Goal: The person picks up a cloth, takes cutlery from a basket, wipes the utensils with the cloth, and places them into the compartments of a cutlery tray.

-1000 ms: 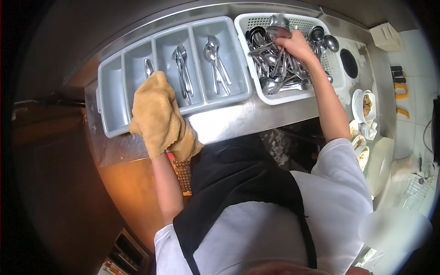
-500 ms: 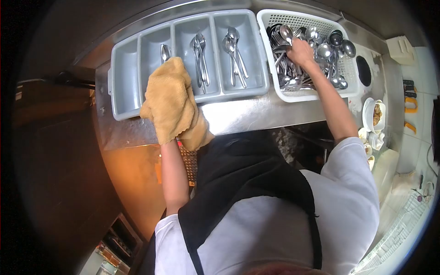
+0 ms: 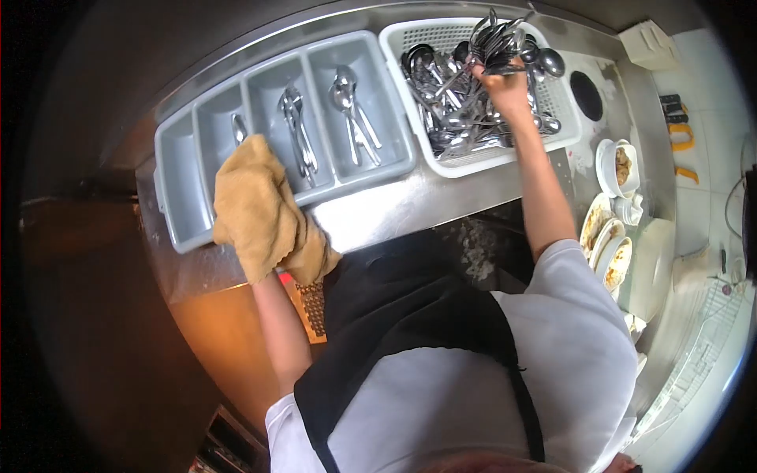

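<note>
The right hand (image 3: 505, 91), closed around a bunch of cutlery (image 3: 499, 41), holds it over the far side of a white basket (image 3: 473, 169) heaped with loose pieces (image 3: 465, 122), in what looks like the gathering step at a steel desk (image 3: 386, 213). The right arm (image 3: 546, 185) stretches forward from the shoulder, while the left forearm (image 3: 281, 323) runs up beneath a tan cloth (image 3: 254, 206) overlapping the front of a grey divided tray (image 3: 183, 185), hiding the left hand and its grip. The next move seems to call for a firm hold and a clear lift.
</note>
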The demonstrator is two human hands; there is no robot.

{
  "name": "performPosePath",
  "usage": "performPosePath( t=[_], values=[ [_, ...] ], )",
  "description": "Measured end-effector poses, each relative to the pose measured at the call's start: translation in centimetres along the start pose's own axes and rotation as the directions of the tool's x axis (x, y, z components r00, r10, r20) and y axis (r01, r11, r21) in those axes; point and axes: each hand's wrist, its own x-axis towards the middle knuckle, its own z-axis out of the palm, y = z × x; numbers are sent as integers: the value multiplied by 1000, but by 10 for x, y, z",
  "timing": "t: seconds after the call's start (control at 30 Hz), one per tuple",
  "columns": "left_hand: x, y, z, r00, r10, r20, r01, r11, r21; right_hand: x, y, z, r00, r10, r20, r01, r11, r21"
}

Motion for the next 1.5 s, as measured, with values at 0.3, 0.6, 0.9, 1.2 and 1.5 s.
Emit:
performPosePath(
  t=[0.3, 0.6, 0.9, 1.2, 1.5],
  values=[
    [6, 9, -6, 990, 143, -9, -143, 990, -7, 10, 14, 6, 1000, 13, 25, -16, 992, 126],
    [-22, -45, 38, 990, 16, -142, -1, 994, 107, -12, 35, -1, 937, 336, 94, -300, 640, 707],
    [4, 12, -4, 981, 188, -43, -191, 978, -77, -12, 44, -7, 969, 241, 46, -229, 822, 521],
    [76, 154, 64, 601, 731, 324, -721, 671, -174, -56, 21, 20, 981, -169, 94, 131, 938, 321],
    [110, 147, 147, 900, 332, 283, -155, 850, -503, -66, 9, 9, 984, -82, 157, 8, 906, 422]
  ],
)
